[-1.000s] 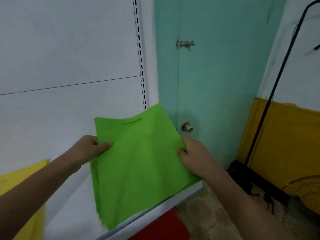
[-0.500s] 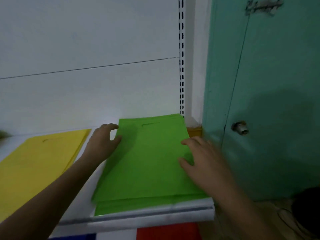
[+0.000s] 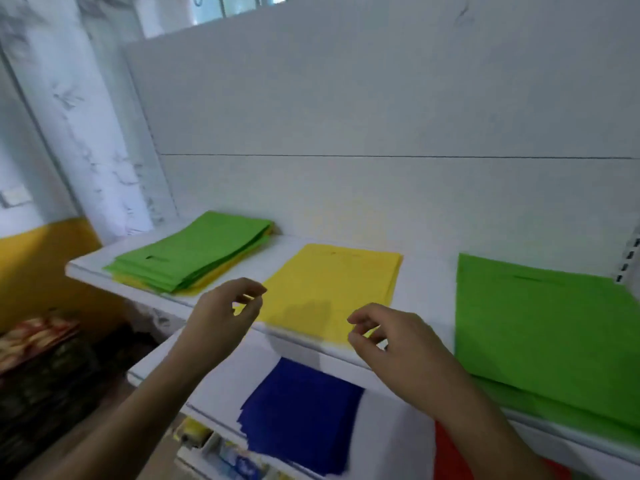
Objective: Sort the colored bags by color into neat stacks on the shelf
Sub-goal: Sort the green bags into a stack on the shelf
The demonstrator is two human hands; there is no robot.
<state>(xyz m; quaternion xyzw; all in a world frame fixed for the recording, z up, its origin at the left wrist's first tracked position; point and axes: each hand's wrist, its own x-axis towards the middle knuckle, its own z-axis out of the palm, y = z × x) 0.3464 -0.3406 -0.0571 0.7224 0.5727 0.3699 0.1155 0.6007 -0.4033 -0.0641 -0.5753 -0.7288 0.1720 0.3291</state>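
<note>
Both hands hover empty over the white shelf [image 3: 429, 292], the left hand [image 3: 221, 317] and right hand [image 3: 398, 341] with fingers loosely curled. Flat yellow fabric bags [image 3: 332, 289] lie between a mixed green-and-yellow pile [image 3: 194, 254] and stacked green bags [image 3: 540, 327].

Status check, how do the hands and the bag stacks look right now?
Left hand and right hand empty, fingers loosely curled, above yellow stack. Mixed green-on-yellow pile far left unsorted. Green stack at right. Nothing in the way.
</note>
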